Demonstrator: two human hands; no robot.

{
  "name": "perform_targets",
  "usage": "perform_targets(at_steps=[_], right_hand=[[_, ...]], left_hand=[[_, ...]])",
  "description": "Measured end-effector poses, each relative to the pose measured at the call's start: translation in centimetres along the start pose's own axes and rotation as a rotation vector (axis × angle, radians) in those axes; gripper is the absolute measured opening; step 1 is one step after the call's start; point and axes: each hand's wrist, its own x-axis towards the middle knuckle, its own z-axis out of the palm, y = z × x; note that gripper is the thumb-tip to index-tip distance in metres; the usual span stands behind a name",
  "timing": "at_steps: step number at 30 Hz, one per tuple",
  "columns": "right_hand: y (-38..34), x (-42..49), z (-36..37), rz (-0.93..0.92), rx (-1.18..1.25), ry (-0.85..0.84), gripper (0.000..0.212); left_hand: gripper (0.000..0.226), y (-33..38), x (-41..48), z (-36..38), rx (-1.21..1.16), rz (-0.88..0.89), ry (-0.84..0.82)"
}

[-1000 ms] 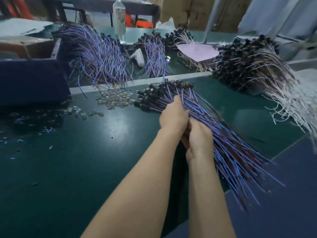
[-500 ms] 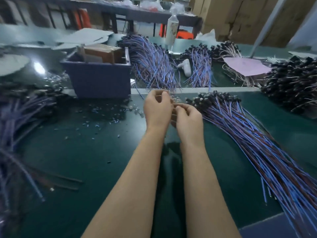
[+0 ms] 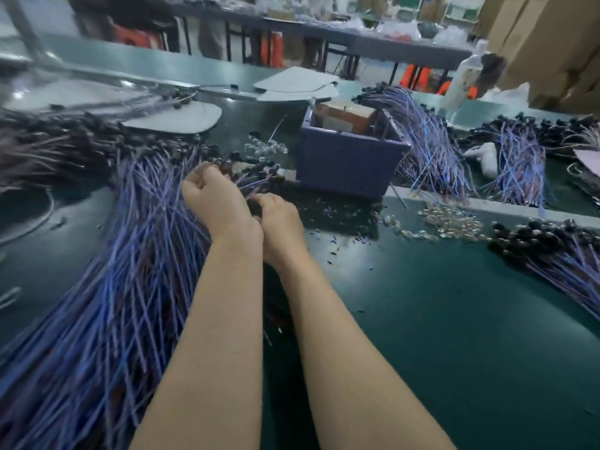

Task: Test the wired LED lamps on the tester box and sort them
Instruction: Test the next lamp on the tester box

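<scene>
Left hand (image 3: 214,199) and right hand (image 3: 279,219) moved left, gripping lamps (image 3: 130,254); box (image 3: 347,164) holds carton (image 3: 349,116).

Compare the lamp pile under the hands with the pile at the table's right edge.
The left pile fills most of the near left; the right pile is smaller in view, cut by the frame. The left hand and right hand, fingers curled, sit at the left pile's heads; nobody touches the right pile. The left pile's wires fan down-left, the right pile's down-right. Both: black heads, blue wires, on the green table.
</scene>
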Motion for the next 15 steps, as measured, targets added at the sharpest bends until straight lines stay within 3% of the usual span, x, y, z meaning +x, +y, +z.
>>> perform_targets(at_steps=[5, 8, 10, 13, 15], right_hand=[[-0.1, 0.6, 0.5, 0.075, -0.129, 0.003, 0.026], [0.6, 0.2, 0.0, 0.040, -0.075, -0.014, 0.020], [1.3, -0.2, -1.2, 0.023, 0.059, 0.058, 0.019], [3.2, -1.3, -4.2, 0.043, 0.254, 0.203, 0.020], [5.4, -2.5, -6.4, 0.124, 0.343, 0.295, 0.015]], left_hand=[[0.018, 0.1, 0.6, -0.2, -0.051, -0.019, 0.024], [0.018, -0.5, 0.0, 0.3, -0.090, -0.066, -0.066], [0.015, -1.2, -0.8, 0.8, 0.009, -0.110, -0.246], [0.039, -1.9, -2.4, 1.9, 0.388, -0.129, -0.646], [0.047, -2.2, -3.4, 2.4, 0.606, -0.134, -0.825]])
